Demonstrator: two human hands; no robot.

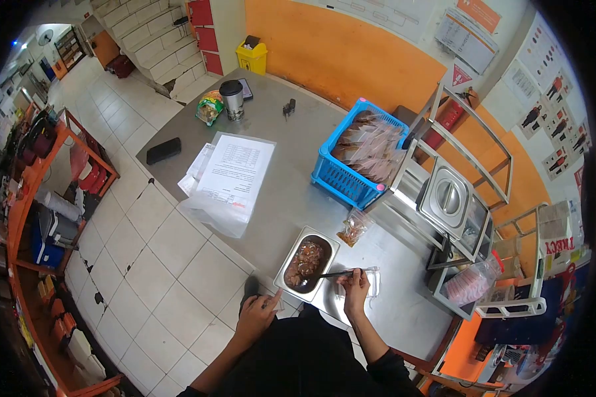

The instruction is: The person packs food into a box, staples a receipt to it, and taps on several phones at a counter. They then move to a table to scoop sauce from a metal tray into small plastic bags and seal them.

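Observation:
My right hand point(355, 286) grips the handle of a spoon point(334, 274) whose bowl rests in a steel pan point(330, 243) of dark brown saucy food at the table's near edge. A clear plastic bag point(373, 283) lies flat under and beside that hand. My left hand point(257, 313) hovers off the table edge, just left of the pan, fingers loosely curled with the index finger out, holding nothing. A small filled plastic bag point(353, 228) sits just beyond the pan.
A blue crate point(341, 178) of packed bags stands mid-table. Papers in plastic sleeves point(234, 171), a tumbler point(232, 99), a snack bag point(210, 108) and a black case point(163, 150) lie further off. A steel lidded food warmer point(446, 197) and sealing rack stand right.

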